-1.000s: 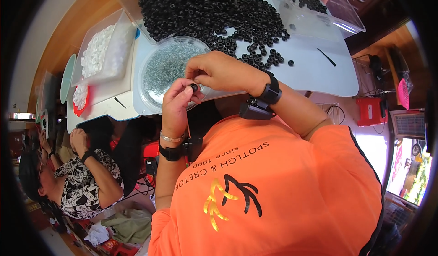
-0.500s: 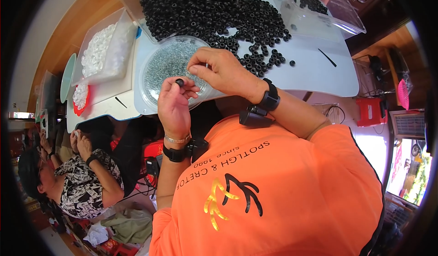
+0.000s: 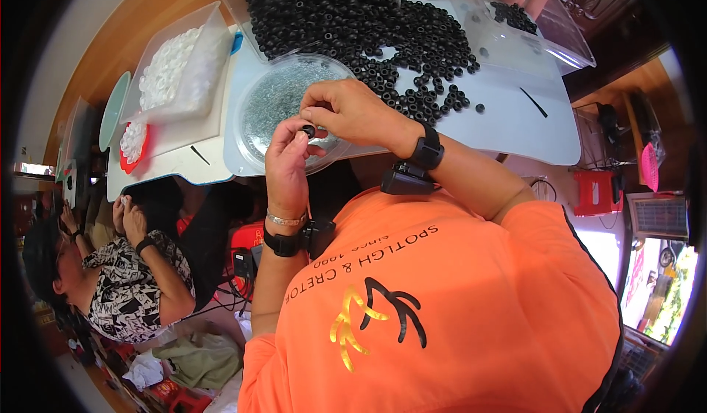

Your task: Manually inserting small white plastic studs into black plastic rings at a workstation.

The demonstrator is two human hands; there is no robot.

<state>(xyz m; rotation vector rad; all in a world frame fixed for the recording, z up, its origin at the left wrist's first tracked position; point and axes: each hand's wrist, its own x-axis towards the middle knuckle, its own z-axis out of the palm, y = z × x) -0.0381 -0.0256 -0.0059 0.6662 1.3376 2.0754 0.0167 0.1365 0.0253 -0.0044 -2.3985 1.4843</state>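
Note:
My left hand [image 3: 286, 174] is raised at the near edge of the table, thumb and fingers pinching a small black ring-shaped part [image 3: 308, 129]. Over it comes my right hand [image 3: 357, 115] from the right, thumb and forefinger pressed together beside the black part. Whatever those fingertips hold is too small to make out. Beneath both hands is a round clear tub [image 3: 243, 142] filled with tiny clear pieces [image 3: 274, 100]. A large heap of the same black parts [image 3: 331, 26] lies just beyond it, with several loose ones [image 3: 420, 102] spilling nearer.
At left stand a translucent box [image 3: 210, 59] of white pieces and a red tray [image 3: 125, 167] with more. A thin black stick [image 3: 533, 102] lies at right, near a clear bin [image 3: 563, 48]. Another person [image 3: 140, 280] works at left. A red stool [image 3: 593, 192] stands right.
My right fingertips have come closer to the black part in my left hand, which has tilted a little. The whole view has shifted slightly.

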